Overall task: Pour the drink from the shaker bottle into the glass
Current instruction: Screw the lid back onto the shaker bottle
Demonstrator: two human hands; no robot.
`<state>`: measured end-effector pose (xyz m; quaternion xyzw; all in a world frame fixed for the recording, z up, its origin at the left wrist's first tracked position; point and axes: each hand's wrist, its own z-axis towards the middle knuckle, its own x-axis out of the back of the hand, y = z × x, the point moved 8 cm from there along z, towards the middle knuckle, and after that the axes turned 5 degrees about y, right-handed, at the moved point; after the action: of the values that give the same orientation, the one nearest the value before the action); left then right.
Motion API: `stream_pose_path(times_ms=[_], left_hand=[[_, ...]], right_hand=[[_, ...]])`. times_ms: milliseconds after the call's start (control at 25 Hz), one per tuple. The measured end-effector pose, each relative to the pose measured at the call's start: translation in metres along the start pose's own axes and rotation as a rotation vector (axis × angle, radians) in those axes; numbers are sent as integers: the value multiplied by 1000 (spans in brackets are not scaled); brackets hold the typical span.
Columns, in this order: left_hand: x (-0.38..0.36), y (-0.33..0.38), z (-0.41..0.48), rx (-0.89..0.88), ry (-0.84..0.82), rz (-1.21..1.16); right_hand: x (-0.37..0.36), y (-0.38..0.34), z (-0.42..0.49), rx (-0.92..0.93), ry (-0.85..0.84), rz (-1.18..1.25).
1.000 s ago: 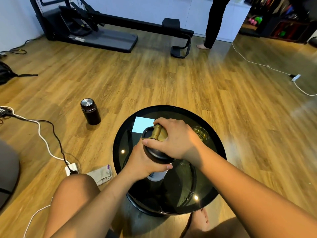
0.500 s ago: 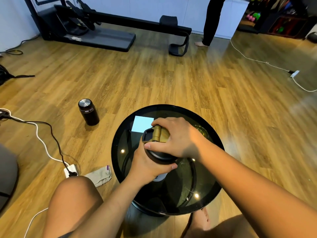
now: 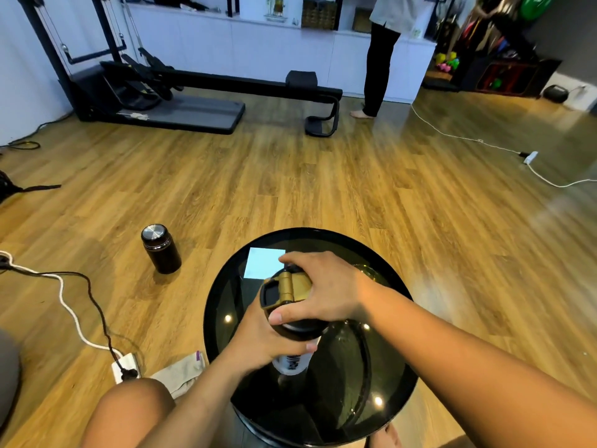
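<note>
- Black glass formed the top of the round table (image 3: 223, 337), and the shaker bottle (image 3: 292, 362) stood upright on it near the middle, its pale lower body showing below the hands.
- The left hand (image 3: 258, 341) was wrapped around the bottle just under the lid, fingers curled to the front, steadying it.
- The right hand (image 3: 323, 291) was clamped over the black lid (image 3: 273, 294), thumb on its near edge and fingers over the far side, beside the gold flip cap (image 3: 292, 287).
- The glass (image 3: 371, 273) sat on the far right of the table, mostly hidden behind the right wrist; only a slice of its clear rim showed, so I could not tell how full it was.
- Judging by the grips, the lid was being opened and no pouring had begun.
- If the lid gave way suddenly, the drink could slop onto the table.
- The right forearm was close to the glass; a wide swing could knock it over or off the edge.
- Clear glass on dark, reflective glass is hard to see, so a hasty pour could miss the rim.
- A power strip (image 3: 124, 367) and a cloth (image 3: 181, 376) lay on the floor left of the table, where a spill might reach.
</note>
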<state>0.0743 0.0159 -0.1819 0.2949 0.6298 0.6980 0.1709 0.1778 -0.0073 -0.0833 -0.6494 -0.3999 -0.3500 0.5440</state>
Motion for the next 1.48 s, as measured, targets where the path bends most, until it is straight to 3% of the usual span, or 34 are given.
stream_pose_path(times_ms=[200, 1480], left_hand=[[10, -9, 11, 65, 140, 20], [4, -4, 11, 16, 222, 95]], right_hand=[[10, -7, 11, 64, 103, -101], [1, -4, 14, -70, 215, -264]])
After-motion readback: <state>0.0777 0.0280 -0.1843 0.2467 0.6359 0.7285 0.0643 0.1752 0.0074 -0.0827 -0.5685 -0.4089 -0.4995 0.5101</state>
